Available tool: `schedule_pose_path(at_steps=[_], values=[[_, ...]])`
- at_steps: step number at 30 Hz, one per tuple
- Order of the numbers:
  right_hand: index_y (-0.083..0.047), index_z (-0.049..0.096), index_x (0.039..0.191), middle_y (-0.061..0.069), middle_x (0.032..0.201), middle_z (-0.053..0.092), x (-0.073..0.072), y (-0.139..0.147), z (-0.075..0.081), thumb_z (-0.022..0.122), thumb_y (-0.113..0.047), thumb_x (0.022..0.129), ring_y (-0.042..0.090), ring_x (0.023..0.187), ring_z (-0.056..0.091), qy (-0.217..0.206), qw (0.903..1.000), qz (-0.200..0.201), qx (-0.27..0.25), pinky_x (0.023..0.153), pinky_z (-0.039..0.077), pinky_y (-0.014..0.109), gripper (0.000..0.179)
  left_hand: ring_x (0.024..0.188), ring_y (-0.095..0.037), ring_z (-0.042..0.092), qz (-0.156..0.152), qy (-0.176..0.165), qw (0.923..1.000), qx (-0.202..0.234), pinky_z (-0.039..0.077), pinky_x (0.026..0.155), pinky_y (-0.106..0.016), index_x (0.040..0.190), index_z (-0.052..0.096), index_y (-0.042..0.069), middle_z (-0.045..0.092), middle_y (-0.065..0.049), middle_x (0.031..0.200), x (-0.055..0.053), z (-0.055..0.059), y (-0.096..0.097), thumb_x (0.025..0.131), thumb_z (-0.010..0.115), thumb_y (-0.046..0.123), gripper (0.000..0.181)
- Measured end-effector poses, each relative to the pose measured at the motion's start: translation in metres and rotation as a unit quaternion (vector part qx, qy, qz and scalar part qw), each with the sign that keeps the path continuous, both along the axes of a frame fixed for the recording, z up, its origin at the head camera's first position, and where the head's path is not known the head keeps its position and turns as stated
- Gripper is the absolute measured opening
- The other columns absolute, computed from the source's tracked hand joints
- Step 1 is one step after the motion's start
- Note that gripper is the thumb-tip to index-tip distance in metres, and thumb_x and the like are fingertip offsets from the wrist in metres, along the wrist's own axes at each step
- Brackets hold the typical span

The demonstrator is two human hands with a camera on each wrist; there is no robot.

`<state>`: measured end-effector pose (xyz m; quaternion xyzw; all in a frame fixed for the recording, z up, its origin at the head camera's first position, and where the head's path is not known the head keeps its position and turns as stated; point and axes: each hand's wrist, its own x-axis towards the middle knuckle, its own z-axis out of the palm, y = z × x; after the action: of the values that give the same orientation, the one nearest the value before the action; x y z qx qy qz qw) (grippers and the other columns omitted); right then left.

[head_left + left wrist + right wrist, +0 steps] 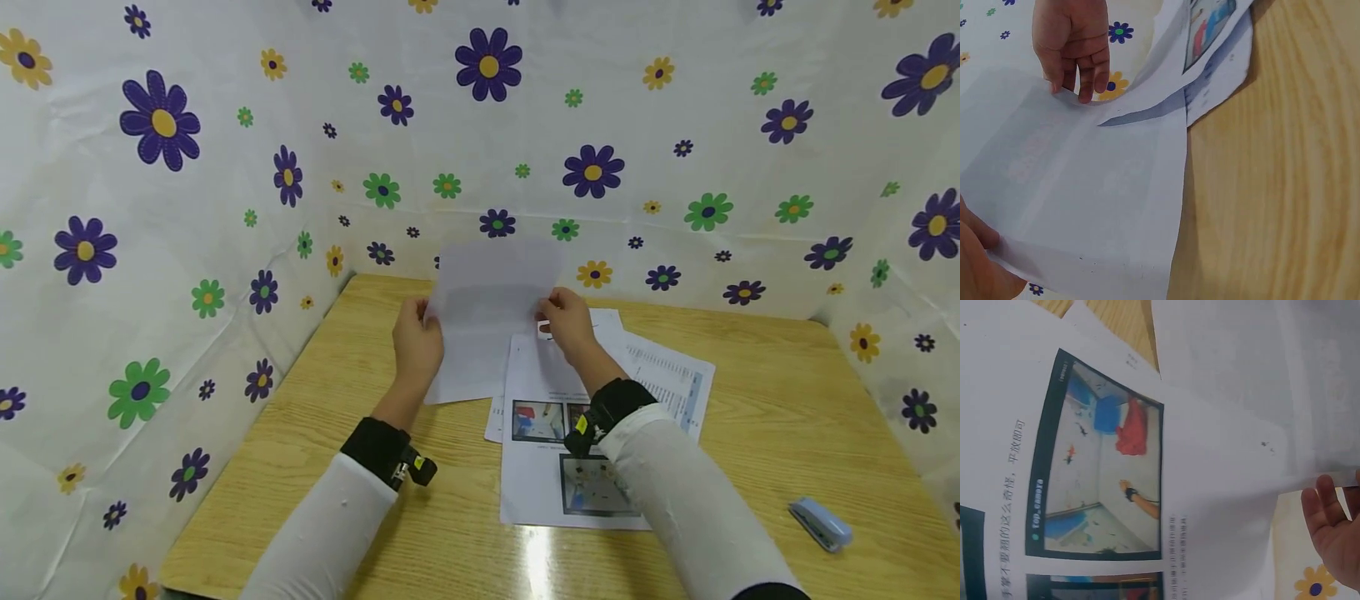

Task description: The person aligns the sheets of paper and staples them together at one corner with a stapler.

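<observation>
A sheet of paper (480, 325), blank on the side facing me, is held up at a tilt over the table. My left hand (418, 340) pinches its left edge, thumb on the near face. On the opposite edge, my right hand (568, 325) grips with thumb and fingers. The left wrist view has the sheet (1085, 181) stretched between the left hand (982, 259) and the right hand (1075, 44), slightly bowed. Below and to the right lies a printed page (540, 492) with colour photos, partly covered by my right forearm. The right wrist view shows its photo (1104, 462) up close.
Another printed page (678, 375), bearing a table of text, sticks out from under the photo page on the right. A light blue stapler (821, 523) lies at the right front of the wooden table (765, 392). Flower-patterned sheeting (645, 108) stands behind and at both sides.
</observation>
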<state>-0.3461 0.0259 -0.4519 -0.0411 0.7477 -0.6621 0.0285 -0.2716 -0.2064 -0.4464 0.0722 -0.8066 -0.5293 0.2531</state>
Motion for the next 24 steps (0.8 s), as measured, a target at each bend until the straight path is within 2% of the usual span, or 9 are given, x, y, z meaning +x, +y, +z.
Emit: schedule_pose_path(at_steps=[5, 8, 11, 18, 24], values=[[0.005, 0.056, 0.110, 0.026, 0.113, 0.063, 0.003, 0.003, 0.020, 0.052, -0.012, 0.107, 0.042, 0.111, 0.064, 0.046, 0.9989, 0.002, -0.009, 0.098, 0.053, 0.057, 0.018, 0.128, -0.033, 0.059, -0.007, 0.056, 0.9983, -0.009, 0.046, 0.110, -0.043, 0.117, 0.056, -0.004, 0.064, -0.023, 0.123, -0.001, 0.016, 0.000, 0.103, 0.047, -0.003, 0.016], [0.002, 0.059, 0.114, 0.023, 0.113, 0.065, 0.006, 0.006, 0.032, 0.053, -0.015, 0.107, 0.038, 0.110, 0.065, 0.068, 0.9977, -0.003, -0.001, 0.097, 0.055, 0.052, 0.020, 0.128, -0.030, 0.060, -0.022, 0.094, 0.9953, -0.009, 0.048, 0.109, -0.042, 0.116, 0.056, -0.003, 0.065, -0.022, 0.121, 0.000, 0.026, 0.000, 0.105, 0.047, 0.000, 0.014], [-0.002, 0.061, 0.118, 0.018, 0.115, 0.067, 0.009, 0.011, 0.041, 0.054, -0.018, 0.107, 0.032, 0.108, 0.065, 0.093, 0.9956, -0.009, 0.015, 0.095, 0.056, 0.045, 0.021, 0.128, -0.028, 0.060, -0.036, 0.117, 0.9925, -0.003, 0.049, 0.106, -0.042, 0.117, 0.055, -0.003, 0.065, -0.022, 0.123, 0.000, 0.033, 0.001, 0.107, 0.047, 0.001, 0.014], [-0.003, 0.063, 0.121, 0.016, 0.113, 0.067, 0.017, 0.028, 0.055, 0.056, -0.019, 0.107, 0.039, 0.109, 0.063, 0.146, 0.9889, -0.020, 0.018, 0.093, 0.056, 0.047, 0.023, 0.123, -0.027, 0.063, -0.059, 0.135, 0.9891, 0.005, 0.053, 0.098, -0.044, 0.116, 0.055, -0.002, 0.066, -0.019, 0.126, 0.004, 0.048, 0.007, 0.106, 0.049, 0.001, 0.013], [-0.005, 0.064, 0.122, 0.012, 0.111, 0.068, 0.031, 0.047, 0.068, 0.057, -0.024, 0.107, 0.027, 0.099, 0.063, 0.166, 0.9835, -0.048, 0.053, 0.084, 0.056, 0.039, 0.026, 0.111, -0.025, 0.065, -0.079, 0.132, 0.9880, 0.010, 0.054, 0.091, -0.042, 0.117, 0.058, -0.001, 0.068, -0.016, 0.122, 0.010, 0.061, 0.018, 0.104, 0.053, 0.001, 0.015]])
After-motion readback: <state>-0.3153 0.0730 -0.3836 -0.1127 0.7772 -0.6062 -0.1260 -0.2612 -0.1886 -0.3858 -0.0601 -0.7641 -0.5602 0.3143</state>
